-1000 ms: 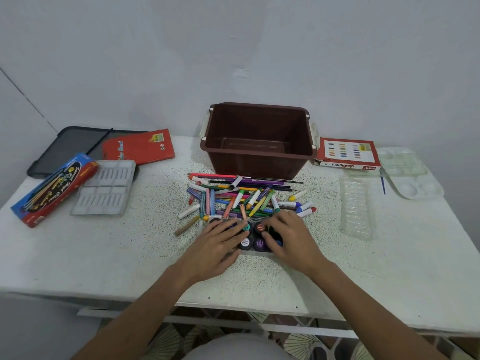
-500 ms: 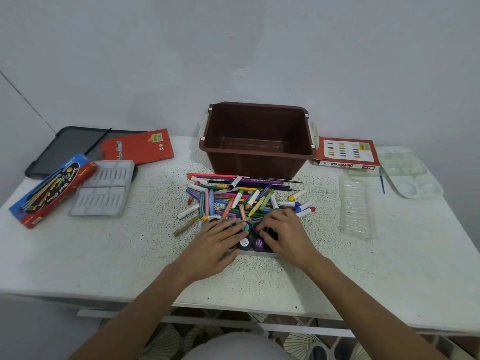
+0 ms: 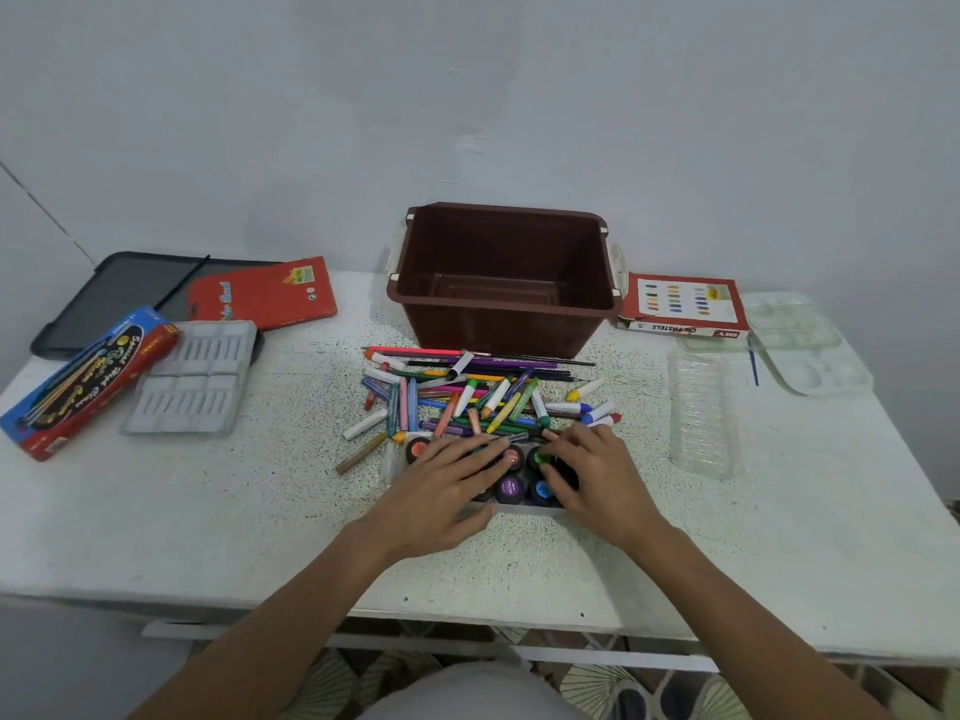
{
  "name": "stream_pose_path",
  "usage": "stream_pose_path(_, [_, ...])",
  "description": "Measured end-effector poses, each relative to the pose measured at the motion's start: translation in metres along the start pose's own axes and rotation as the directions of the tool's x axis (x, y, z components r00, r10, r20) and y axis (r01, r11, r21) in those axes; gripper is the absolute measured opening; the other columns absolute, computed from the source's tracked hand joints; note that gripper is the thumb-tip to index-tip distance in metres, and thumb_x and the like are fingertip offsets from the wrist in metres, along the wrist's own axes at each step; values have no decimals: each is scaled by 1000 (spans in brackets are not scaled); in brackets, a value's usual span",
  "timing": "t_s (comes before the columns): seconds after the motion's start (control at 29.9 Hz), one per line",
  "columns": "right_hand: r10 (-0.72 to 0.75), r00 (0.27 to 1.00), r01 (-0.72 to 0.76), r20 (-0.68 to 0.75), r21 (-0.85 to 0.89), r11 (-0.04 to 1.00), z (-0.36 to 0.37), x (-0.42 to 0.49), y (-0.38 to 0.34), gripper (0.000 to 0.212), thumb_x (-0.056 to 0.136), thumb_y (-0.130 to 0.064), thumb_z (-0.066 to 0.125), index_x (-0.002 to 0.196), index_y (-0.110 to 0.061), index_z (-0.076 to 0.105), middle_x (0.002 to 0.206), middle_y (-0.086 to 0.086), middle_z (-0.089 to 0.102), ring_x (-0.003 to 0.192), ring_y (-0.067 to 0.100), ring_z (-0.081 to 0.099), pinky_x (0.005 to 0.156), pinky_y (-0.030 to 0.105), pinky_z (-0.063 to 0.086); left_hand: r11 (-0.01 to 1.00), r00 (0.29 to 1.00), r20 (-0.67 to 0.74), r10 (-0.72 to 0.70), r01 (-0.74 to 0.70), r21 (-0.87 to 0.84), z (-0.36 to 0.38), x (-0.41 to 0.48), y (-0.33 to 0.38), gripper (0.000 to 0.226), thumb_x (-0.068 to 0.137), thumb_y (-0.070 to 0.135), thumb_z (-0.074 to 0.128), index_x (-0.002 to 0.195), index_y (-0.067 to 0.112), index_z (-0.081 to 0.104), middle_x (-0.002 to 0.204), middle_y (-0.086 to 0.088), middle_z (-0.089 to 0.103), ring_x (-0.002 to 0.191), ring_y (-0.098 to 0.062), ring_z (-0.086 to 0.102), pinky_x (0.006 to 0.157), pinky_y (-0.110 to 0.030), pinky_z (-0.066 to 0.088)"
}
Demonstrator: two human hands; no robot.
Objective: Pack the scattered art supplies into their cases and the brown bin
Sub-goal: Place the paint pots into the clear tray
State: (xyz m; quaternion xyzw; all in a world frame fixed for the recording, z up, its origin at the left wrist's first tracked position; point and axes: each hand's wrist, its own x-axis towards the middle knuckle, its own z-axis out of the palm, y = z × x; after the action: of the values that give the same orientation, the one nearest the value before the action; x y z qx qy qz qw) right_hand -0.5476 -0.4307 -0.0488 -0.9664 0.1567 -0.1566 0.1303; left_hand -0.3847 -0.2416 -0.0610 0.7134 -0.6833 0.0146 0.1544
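Beneath left hand (image 3: 441, 491) — paint pots (image 3: 511, 488) half hidden

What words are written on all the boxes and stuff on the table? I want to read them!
"OIL PASTELS": upside down on the side of the white and red box, right of the brown bin.
"Special": on the blue and red box; its other words are blurred.
Red box: cursive writing, too blurred to read.
Paint jar lids: print too small to read.

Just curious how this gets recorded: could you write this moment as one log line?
left hand: flat on paint pots | right hand: on paint pots | brown bin: empty | crayons: loose on table
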Motion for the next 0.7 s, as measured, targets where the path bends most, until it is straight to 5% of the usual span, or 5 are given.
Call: stream_pose_path(0.7, [7,997,-24,79,216,976,-2,6,10,8,86,-21,73,93,-21,71,111,-7,66,96,12,44,81,30,37,1000,997,72,-3,2,12,7,5,-1,56,101,50,34,148,20,36,153,8,36,146,-8,20,117,-34,18])
